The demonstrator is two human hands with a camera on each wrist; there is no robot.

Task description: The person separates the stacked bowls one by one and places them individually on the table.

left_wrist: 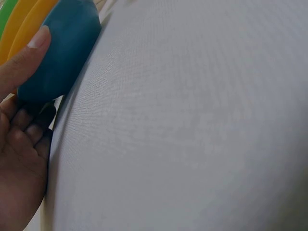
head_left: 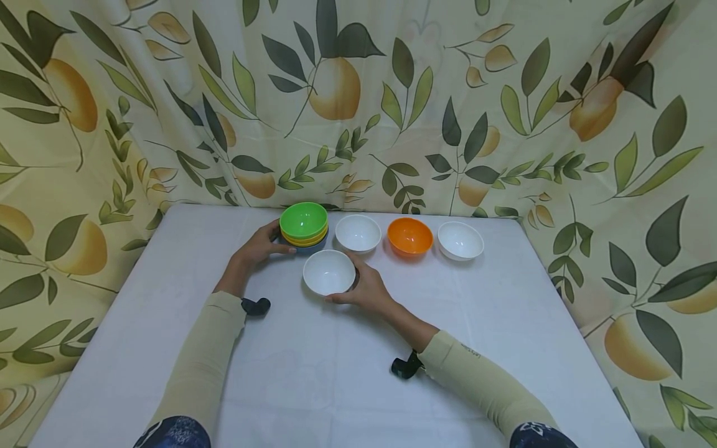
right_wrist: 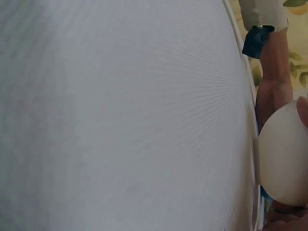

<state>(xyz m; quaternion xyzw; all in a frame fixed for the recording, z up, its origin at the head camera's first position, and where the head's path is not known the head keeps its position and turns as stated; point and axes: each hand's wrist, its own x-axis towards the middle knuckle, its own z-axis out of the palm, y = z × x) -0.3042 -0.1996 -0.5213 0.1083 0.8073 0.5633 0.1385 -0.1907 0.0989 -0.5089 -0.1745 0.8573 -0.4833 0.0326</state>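
Observation:
A stack of bowls stands near the far edge of the table, with a green bowl (head_left: pixel 304 219) on top, yellow bowls (head_left: pixel 305 241) beneath and a blue bowl (left_wrist: pixel 67 53) at the bottom. My left hand (head_left: pixel 257 249) holds this stack from its left side, the thumb lying against the blue bowl's wall. Just in front of the stack, my right hand (head_left: pixel 370 287) grips a white bowl (head_left: pixel 328 272) by its right side, thumb toward the near side. That bowl is upright, and its outer wall shows in the right wrist view.
Right of the stack, a white bowl (head_left: pixel 358 233), an orange bowl (head_left: pixel 410 236) and another white bowl (head_left: pixel 460 241) form a row. A white cloth covers the table (head_left: pixel 313 386). Behind it hangs a fruit-and-leaf patterned curtain (head_left: pixel 358 149).

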